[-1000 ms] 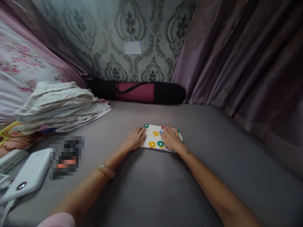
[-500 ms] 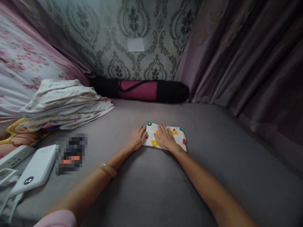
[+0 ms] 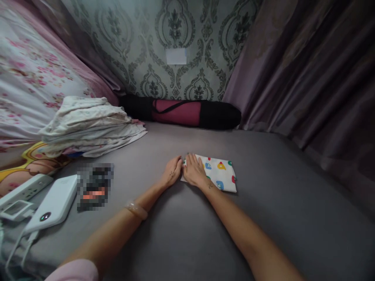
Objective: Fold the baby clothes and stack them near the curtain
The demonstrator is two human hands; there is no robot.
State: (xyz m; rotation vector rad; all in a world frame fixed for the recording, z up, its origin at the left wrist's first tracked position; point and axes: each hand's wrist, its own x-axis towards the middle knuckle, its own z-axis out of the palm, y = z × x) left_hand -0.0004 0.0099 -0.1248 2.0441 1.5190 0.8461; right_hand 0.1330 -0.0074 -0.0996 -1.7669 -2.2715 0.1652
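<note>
"White cloth (image 3: 218,172) under those fingers, is it?"

"Yes, printed with small coloured shapes. The right hand (image 3: 193,171) lies flat on its left part, palm down, fingers nearly together and pointing to the far edge of the bed (image 3: 181,242)."

"And the left hand (image 3: 172,171)?"

"Its fingers are together too, at the cloth's left edge, right up beside the right hand. I can't tell whether they pinch that edge."

"Where's the cloth itself?"

"Folded into a flat oblong on the grey bed, between its left and right edges, well apart from the far one. Most of its right part is uncovered."

"What's on the left wrist?"

"A pale bracelet (image 3: 136,210)."

"And farther out?"

"Towards the bed's near left corner there's a white power bank (image 3: 54,201), with a power strip (image 3: 27,189) and a charger (image 3: 18,210) to its left. A blurred dark thing (image 3: 95,187) sits just to its right; I can't make it out."

"Beyond those?"

"A pile of clothes (image 3: 88,125) towards the far left corner. Along the far edge lies a long black and dark pink bag (image 3: 177,113), by the patterned wall (image 3: 140,43). A purple curtain (image 3: 263,82) hangs by the far right corner."
</note>
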